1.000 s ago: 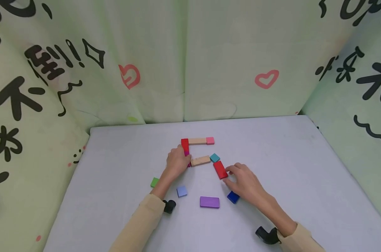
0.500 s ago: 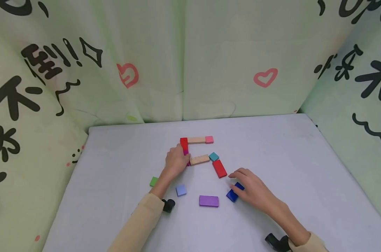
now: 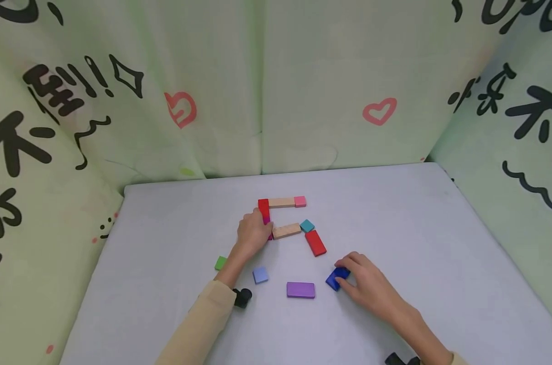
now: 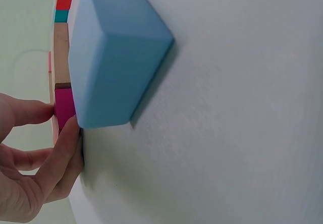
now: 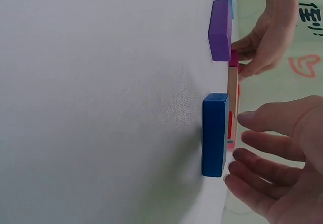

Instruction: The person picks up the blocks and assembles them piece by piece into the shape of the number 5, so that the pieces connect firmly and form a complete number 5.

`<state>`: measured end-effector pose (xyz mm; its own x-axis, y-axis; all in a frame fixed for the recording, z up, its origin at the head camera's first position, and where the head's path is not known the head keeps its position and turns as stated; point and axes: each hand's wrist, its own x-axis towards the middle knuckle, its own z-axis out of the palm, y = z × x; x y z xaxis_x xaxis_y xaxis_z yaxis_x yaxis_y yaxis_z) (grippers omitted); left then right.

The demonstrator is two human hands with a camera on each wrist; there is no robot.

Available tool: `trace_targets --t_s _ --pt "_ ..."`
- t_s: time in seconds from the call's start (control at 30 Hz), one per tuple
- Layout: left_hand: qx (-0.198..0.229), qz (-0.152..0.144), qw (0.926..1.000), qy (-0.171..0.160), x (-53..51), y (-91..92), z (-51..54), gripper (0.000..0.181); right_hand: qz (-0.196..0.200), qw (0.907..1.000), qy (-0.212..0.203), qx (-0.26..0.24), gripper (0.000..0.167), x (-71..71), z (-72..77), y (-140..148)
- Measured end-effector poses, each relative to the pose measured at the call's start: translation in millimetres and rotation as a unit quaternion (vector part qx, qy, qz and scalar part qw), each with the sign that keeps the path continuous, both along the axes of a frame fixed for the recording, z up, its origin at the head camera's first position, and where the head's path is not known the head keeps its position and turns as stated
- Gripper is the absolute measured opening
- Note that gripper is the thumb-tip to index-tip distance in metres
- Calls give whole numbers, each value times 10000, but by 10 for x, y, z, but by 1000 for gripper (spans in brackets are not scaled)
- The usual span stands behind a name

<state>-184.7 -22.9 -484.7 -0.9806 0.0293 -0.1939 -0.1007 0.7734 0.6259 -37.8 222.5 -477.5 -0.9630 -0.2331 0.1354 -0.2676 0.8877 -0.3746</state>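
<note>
My left hand (image 3: 254, 234) pinches a magenta block (image 4: 64, 108) between thumb and fingers; in the head view the hand covers most of it. Beyond it a red block (image 3: 264, 208) continues the line. My right hand (image 3: 369, 286) hovers at a dark blue block (image 3: 334, 280), fingers and thumb spread over it. In the right wrist view a gap shows between those fingers and the blue block (image 5: 215, 134). From the magenta block a wooden block (image 3: 287, 231) runs right to a teal block (image 3: 307, 225), then a slanted red block (image 3: 316, 243).
Another wooden block (image 3: 281, 203) and a pink block (image 3: 300, 202) extend right from the upper red one. Loose on the white table (image 3: 166, 263) lie a purple block (image 3: 300, 290), a light blue block (image 3: 260, 275) and a green block (image 3: 220, 262). A curtain (image 3: 303, 126) hangs behind.
My right hand has left the slanted red block and moved toward me, over the dark blue block. My left hand stays at the magenta block. The head view has shifted slightly.
</note>
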Motion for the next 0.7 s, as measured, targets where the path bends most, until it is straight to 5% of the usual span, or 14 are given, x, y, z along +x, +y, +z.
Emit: trace_targets --t_s 0.33,0.7 --pt "-71 9 9999 125 -8 -27 12 32 1399 9872 375 666 37 -26 -46 58" --pt "-61 11 9999 81 4 -5 7 32 1658 9809 401 930 36 -60 -77 35"
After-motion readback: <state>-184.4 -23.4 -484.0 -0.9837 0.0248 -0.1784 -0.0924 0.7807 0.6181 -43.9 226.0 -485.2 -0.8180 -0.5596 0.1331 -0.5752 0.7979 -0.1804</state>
